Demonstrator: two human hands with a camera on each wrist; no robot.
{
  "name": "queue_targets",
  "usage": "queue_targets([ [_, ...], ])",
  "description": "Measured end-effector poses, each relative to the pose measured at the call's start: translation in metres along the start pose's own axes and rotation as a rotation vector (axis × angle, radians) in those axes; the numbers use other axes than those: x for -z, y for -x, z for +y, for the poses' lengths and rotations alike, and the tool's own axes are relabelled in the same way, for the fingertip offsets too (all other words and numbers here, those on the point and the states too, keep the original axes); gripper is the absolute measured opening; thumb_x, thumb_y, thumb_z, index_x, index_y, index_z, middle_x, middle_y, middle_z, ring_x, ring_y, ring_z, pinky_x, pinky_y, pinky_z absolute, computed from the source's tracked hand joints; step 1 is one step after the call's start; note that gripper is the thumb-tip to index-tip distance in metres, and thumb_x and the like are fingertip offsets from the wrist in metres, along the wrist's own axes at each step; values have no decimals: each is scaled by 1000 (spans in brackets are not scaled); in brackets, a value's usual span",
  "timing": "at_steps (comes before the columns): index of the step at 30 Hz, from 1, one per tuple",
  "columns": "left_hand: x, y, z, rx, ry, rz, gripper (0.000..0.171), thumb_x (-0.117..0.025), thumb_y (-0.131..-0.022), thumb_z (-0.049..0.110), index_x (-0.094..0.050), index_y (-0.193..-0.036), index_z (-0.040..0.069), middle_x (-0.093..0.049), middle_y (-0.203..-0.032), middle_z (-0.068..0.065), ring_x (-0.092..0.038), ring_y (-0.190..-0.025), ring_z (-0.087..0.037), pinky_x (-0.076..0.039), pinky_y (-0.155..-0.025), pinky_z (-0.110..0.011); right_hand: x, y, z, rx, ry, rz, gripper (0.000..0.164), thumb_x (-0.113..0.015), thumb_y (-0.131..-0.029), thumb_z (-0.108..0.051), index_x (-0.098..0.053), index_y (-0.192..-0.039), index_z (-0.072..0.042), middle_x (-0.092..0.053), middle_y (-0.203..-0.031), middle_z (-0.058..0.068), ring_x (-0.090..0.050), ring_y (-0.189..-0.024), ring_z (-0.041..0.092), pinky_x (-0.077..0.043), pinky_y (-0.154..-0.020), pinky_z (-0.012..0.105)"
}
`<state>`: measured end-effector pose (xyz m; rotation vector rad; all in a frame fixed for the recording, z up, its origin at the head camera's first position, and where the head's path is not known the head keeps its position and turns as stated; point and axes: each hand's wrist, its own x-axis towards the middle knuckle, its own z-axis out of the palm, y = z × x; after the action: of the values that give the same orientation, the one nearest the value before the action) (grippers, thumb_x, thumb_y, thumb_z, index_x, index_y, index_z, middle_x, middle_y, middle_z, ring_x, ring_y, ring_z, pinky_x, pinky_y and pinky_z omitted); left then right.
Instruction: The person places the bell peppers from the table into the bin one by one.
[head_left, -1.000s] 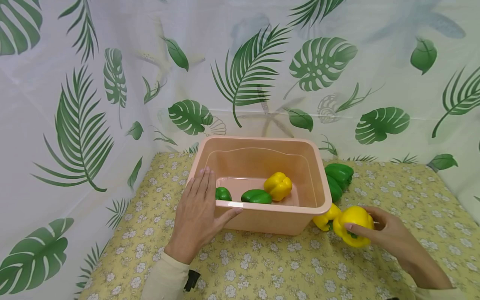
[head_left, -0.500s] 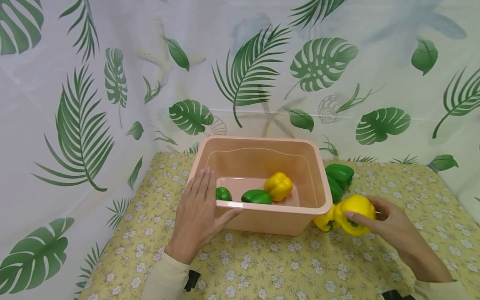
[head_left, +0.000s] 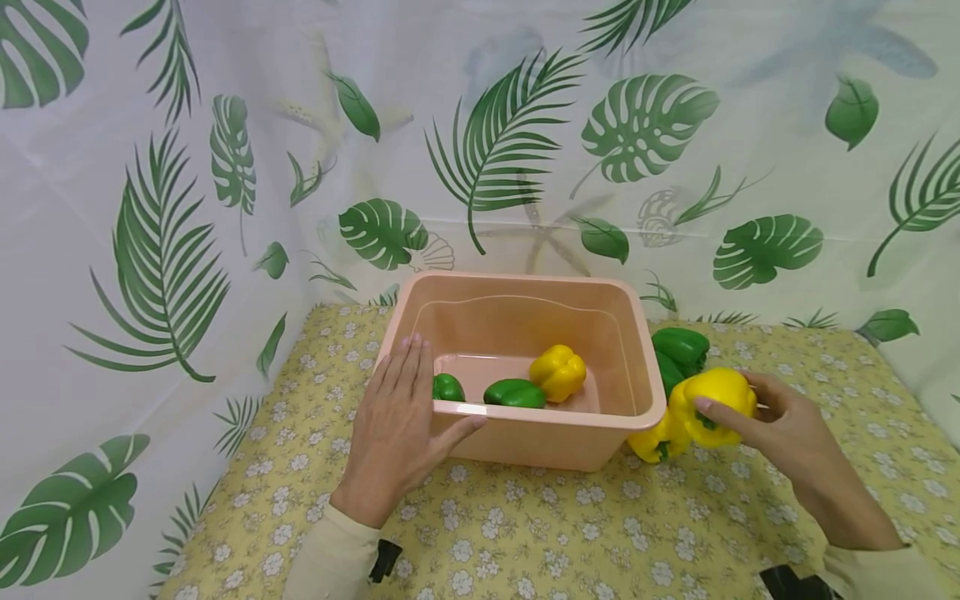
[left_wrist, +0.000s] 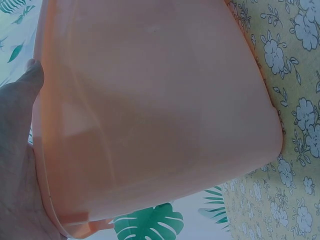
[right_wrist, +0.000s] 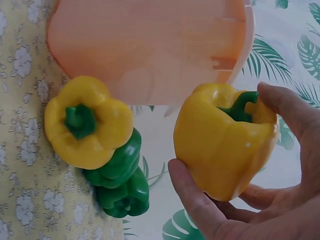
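A pink plastic bin [head_left: 540, 442] stands on the table. My left hand [head_left: 393, 425] lies with straight fingers over its front left corner and rim, the thumb along the front edge. Inside the bin are a yellow bell pepper [head_left: 558, 372] and two green bell peppers [head_left: 514, 393], one partly hidden behind my left hand. My right hand [head_left: 787, 437] holds another yellow bell pepper [right_wrist: 225, 145] between thumb and fingers, raised beside the bin's right side. Below and left of it, one more yellow bell pepper [right_wrist: 87, 122] lies on the table against the bin's corner.
Two green bell peppers [right_wrist: 122, 192] lie on the table along the bin's right side. A yellow floral cloth [head_left: 540, 533] covers the table. White leaf-print sheeting [head_left: 510, 167] rises behind and on the left.
My right hand has lifted the yellow bell pepper upward and slightly toward the back. My left hand and the bin stay as they were.
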<state>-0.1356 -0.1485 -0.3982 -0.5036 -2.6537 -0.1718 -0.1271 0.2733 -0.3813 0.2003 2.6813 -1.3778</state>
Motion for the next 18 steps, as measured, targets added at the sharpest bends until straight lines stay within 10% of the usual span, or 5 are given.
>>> queue_targets([
  [6, 0, 0, 0, 2, 2, -5, 111, -21, -92, 83, -22, -157, -7, -21, -163, -22, -24, -152, -34, -17, -126, -45, 4, 0, -6, 48, -27, 33, 84, -63, -99, -46, -29, -155, 5, -43, -144, 26, -56, -92, 3, -56, -71, 20],
  [18, 0, 0, 0, -2, -7, -1, 110, -25, -92, 82, -22, -157, -7, -21, -164, -21, -24, -152, -34, -17, -126, -45, 11, -1, -17, 90, -73, 83, 82, -64, -100, -41, -25, -157, 5, -41, -144, 21, -55, -93, -1, -55, -72, 14],
])
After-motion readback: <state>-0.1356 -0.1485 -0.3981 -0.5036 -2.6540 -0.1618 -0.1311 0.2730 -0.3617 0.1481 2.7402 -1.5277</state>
